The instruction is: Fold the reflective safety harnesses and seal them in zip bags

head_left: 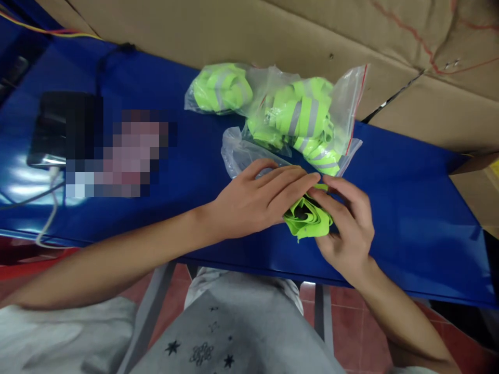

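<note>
A rolled-up neon yellow-green reflective strap (307, 221) is held between my two hands over the blue table, its coiled end facing me. My left hand (265, 200) lies across its top and left side, fingers closed against it. From the right, my right hand (349, 223) grips the roll with curved fingers and the thumb underneath. Just beyond my hands are clear zip bags holding similar rolls with grey bands: one bag (222, 88) at the back left, another bag (304, 111) at the back right. A flatter clear bag (236, 150) sits partly behind my left hand.
The blue table (421, 223) runs across the view, with cardboard (234, 31) standing along its back edge. At left lie a black device (50, 124) with a white cable (50, 223) and a pixel-blurred object (132, 153). Red floor tiles (351, 332) show below.
</note>
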Demonstrator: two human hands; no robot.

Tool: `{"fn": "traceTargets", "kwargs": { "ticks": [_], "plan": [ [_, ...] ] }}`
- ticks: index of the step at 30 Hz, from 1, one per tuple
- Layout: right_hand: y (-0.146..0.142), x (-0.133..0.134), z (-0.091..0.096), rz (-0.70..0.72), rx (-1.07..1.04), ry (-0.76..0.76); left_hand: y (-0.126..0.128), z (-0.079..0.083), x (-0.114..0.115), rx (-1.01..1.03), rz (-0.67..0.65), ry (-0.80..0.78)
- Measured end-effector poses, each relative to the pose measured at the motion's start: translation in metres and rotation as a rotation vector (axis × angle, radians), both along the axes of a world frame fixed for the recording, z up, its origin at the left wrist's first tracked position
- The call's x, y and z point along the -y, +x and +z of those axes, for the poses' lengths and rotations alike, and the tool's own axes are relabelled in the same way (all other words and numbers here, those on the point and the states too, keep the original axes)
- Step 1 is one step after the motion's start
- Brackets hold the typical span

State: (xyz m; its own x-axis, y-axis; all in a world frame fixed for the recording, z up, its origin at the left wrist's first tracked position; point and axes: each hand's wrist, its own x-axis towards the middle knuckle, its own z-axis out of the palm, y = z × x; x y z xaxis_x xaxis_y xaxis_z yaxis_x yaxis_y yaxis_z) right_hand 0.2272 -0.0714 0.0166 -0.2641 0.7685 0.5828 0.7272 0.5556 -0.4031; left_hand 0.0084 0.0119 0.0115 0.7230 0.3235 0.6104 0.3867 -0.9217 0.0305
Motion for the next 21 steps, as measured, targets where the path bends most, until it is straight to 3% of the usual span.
{"fn": "traceTargets", "kwargs": {
  "ticks": [3, 8, 16, 21],
  "plan": [
    [-0.004, 0.001, 0.004, -0.085, -0.031, -0.045, 0.003, -0.001, 0.003, 0.032, 0.014, 0.000],
    [-0.010, -0.004, 0.001, -0.212, -0.346, -0.262, 0.009, 0.001, 0.011, -0.078, 0.148, -0.080],
    [-0.011, -0.017, -0.006, -0.266, -0.697, -0.574, 0.015, 0.000, 0.028, -0.269, 0.267, -0.037],
    [-0.020, -0.016, -0.012, -0.263, -0.658, -0.553, 0.016, 0.000, 0.031, -0.281, 0.316, -0.031]
  ]
}}
